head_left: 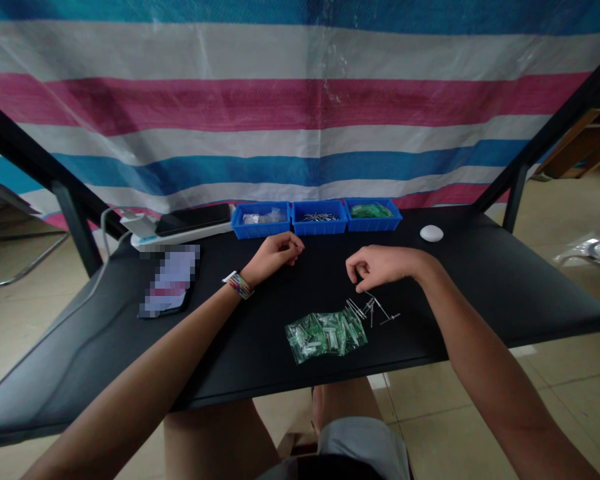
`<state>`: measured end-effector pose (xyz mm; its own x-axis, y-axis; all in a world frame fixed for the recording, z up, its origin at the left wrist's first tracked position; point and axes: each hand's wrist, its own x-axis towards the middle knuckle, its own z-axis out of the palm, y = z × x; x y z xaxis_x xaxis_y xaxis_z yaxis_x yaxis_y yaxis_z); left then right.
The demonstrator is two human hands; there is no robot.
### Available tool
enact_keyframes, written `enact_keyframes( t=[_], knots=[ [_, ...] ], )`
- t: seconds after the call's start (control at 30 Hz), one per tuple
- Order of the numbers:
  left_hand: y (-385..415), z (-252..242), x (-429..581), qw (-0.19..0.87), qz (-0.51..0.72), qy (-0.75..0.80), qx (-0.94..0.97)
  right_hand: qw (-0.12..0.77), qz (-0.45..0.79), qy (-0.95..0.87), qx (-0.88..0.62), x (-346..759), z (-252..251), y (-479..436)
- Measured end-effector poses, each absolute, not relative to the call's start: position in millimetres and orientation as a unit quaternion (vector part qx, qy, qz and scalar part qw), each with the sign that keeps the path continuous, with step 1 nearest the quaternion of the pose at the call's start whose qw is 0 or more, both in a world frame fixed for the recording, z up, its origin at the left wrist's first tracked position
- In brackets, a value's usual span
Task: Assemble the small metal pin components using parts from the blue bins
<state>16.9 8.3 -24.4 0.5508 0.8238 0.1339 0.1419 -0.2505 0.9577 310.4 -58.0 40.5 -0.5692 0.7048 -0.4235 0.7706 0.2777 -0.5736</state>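
My left hand [275, 256] rests on the black table [505, 287] with fingers curled closed; what it holds, if anything, is hidden. A beaded band sits on that wrist. My right hand [377, 267] hovers just above a small scatter of metal screws [373, 310], fingers pinched together; I cannot make out anything in the pinch. In front of the screws lies a pile of small green plastic bags [326, 335].
Three blue bins [317, 218] line the table's back edge: clear bags, metal screws, green bags. A white round object [431, 233] lies right of them. A phone [170, 288], power strip [180, 235] and another phone [194, 219] sit at left. A striped tarp hangs behind.
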Motion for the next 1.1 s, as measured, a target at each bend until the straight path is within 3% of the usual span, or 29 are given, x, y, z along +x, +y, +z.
enact_keyframes(
  t=[0.27,0.37,0.57,0.77,1.1],
  knots=[
    [6.9,-22.6,18.4,0.512,0.332,0.341,0.715,0.043,-0.365,0.797,0.479,309.3,32.8,-56.0],
    [5.8,-21.3,18.7,0.512,0.330,0.340,0.717,-0.053,-0.376,0.801,0.463,303.7,35.7,-59.0],
    [3.0,-15.6,15.9,0.526,0.317,0.339,0.713,-0.229,-0.536,0.711,0.393,295.6,31.0,-55.6],
    [3.7,-14.2,13.6,0.528,0.293,0.331,0.725,-0.368,-0.546,0.638,0.400,282.8,0.7,-39.4],
    [5.5,-18.6,14.9,0.511,0.276,0.322,0.748,-0.380,-0.544,0.622,0.415,269.9,-15.4,-36.0]
  ],
)
